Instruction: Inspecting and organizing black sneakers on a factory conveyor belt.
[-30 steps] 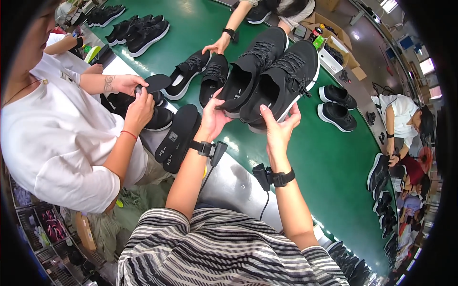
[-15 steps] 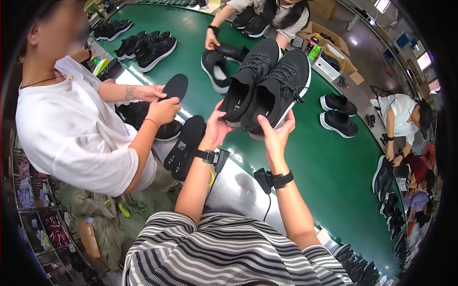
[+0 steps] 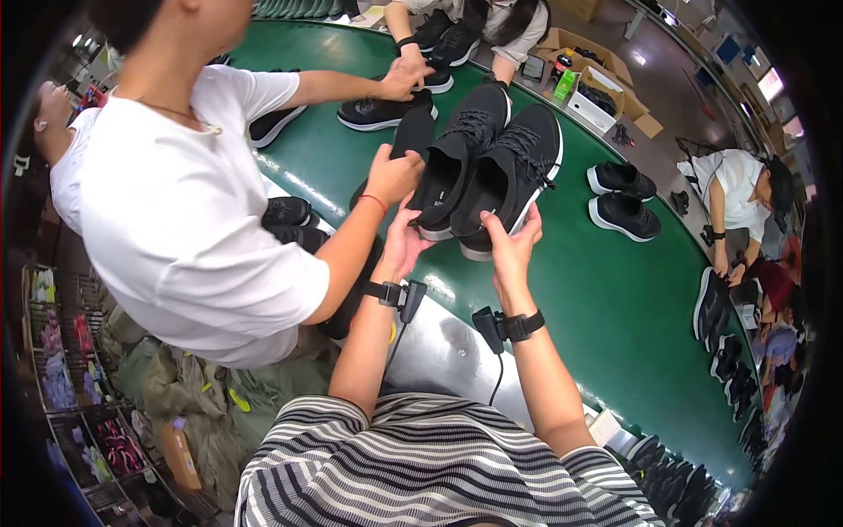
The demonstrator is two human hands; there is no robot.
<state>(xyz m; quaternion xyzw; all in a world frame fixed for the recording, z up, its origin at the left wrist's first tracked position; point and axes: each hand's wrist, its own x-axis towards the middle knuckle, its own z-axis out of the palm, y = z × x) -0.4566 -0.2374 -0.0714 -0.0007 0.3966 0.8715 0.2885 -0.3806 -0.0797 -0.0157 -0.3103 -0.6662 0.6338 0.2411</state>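
Two black lace-up sneakers with white soles are held up side by side above the green table, toes pointing away from me. My left hand (image 3: 404,241) grips the heel of the left sneaker (image 3: 458,149). My right hand (image 3: 512,239) is closed round the heel of the right sneaker (image 3: 525,158), thumb at its collar. Insoles show inside both openings. Just left of the left sneaker, a co-worker's hand (image 3: 392,178) holds a black insole (image 3: 413,132). That person's other arm stretches across the table to a sneaker (image 3: 373,112) at the far side.
The green table (image 3: 597,299) curves round to the right, where a pair of sneakers (image 3: 623,202) rests. A co-worker in a white shirt (image 3: 202,193) stands close on my left. Across the table are another person's hands and a carton (image 3: 606,97). More shoes line the right edge.
The co-worker on my left has leaned in and reached across the table, bringing the insole near my sneakers. My hands keep their hold, with the sneakers slightly lower.
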